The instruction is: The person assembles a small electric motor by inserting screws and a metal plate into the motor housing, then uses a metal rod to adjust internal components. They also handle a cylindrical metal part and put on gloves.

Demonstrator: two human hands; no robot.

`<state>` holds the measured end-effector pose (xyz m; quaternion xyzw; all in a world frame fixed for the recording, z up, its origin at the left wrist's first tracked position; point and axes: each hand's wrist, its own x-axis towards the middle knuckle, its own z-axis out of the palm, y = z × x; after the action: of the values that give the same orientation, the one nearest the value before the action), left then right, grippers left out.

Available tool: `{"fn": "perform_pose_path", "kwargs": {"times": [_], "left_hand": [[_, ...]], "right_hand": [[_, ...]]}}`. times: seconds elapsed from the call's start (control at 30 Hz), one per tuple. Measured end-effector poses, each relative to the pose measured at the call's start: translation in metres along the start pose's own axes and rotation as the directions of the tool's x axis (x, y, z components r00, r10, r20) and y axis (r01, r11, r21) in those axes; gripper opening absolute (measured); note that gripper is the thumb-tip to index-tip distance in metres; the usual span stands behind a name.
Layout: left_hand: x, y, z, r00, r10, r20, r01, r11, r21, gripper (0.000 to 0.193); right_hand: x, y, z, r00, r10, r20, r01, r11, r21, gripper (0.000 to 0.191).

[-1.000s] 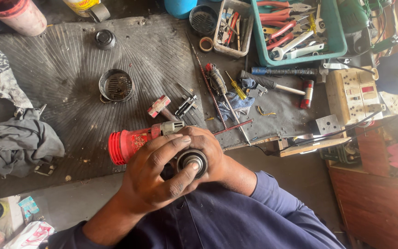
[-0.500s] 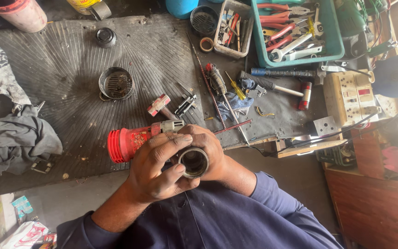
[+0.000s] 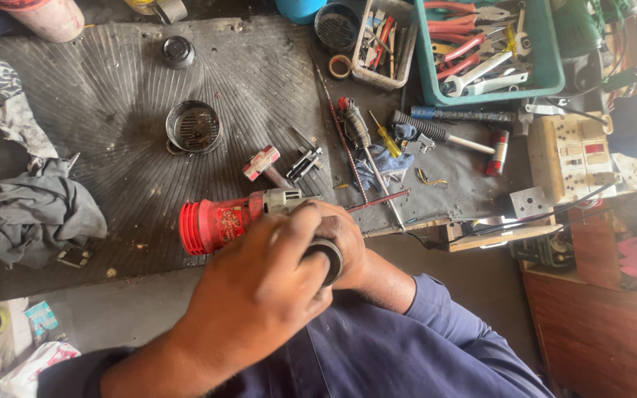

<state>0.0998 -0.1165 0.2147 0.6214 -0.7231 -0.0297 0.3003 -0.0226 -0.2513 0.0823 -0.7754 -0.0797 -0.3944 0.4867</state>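
Gripping a dark round part (image 3: 327, 259) together, the left hand (image 3: 259, 295) covers it from above while the right hand (image 3: 348, 239) cups beneath, at the bench's near edge; the red power tool (image 3: 223, 221) lies just beyond, lengthwise along that edge.

Both hands — left hand (image 3: 259, 291) over right hand (image 3: 340, 236) — around a dark round part (image 3: 328, 256) beside a red power tool (image 3: 223, 221)

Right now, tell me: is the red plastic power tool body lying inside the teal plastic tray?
No, the red plastic power tool body lies on the ribbed black mat, apart from the teal plastic tray.
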Motion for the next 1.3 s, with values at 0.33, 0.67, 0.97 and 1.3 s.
{"fn": "perform_pose_path", "kwargs": {"times": [0.33, 0.67, 0.97, 1.3], "left_hand": [[0.025, 0.015, -0.007, 0.992, -0.066, 0.109, 0.032, 0.956, 0.291, 0.039], [0.026, 0.012, -0.004, 0.924, -0.194, 0.328, 0.095, 0.951, 0.295, 0.041], [0.038, 0.014, -0.01, 0.906, -0.162, 0.39, 0.024, 0.942, 0.336, 0.035], [0.034, 0.015, -0.008, 0.941, -0.151, 0.303, 0.05, 0.947, 0.316, 0.03]], "right_hand": [[-0.011, 0.003, 0.003, 0.999, 0.04, -0.025, -0.041, 0.996, -0.077, 0.04], [-0.007, 0.002, 0.0, 0.998, 0.031, -0.048, -0.032, 0.999, -0.027, 0.043], [-0.031, 0.013, 0.001, 0.996, 0.063, -0.06, -0.068, 0.993, -0.097, 0.047], [-0.039, 0.013, 0.0, 0.981, 0.188, -0.04, -0.191, 0.976, -0.104, 0.041]]}}
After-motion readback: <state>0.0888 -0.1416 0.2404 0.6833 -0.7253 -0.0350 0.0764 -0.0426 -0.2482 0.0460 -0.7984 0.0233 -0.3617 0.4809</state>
